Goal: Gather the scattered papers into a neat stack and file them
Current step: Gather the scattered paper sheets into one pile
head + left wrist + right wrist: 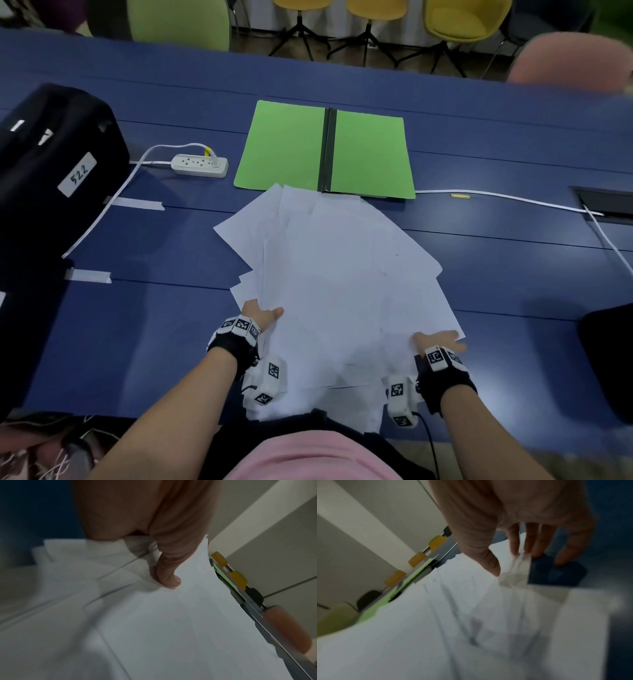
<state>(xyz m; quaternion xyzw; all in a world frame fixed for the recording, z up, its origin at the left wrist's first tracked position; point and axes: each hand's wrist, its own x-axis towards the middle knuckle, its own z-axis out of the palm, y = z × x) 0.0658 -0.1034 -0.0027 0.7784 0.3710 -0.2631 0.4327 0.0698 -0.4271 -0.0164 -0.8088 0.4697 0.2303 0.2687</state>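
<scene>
Wrist views are blurring; we are pinching the loose fan of white paper sheets [342, 281], long axis toward twelve o'clock, with our left hand [258, 315] at seven and right hand [438, 341] at five; fingers underneath are hiding.

Dim, even light; wrist views blurred, edges warped.

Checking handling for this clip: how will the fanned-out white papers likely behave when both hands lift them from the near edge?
The papers are thin loose sheets, so they will probably sag and bend. They lie fanned at different angles, so sheets may slide apart unless squared first. The left hand and right hand hold only the near edge, so the far ends by the folder may droop.
</scene>
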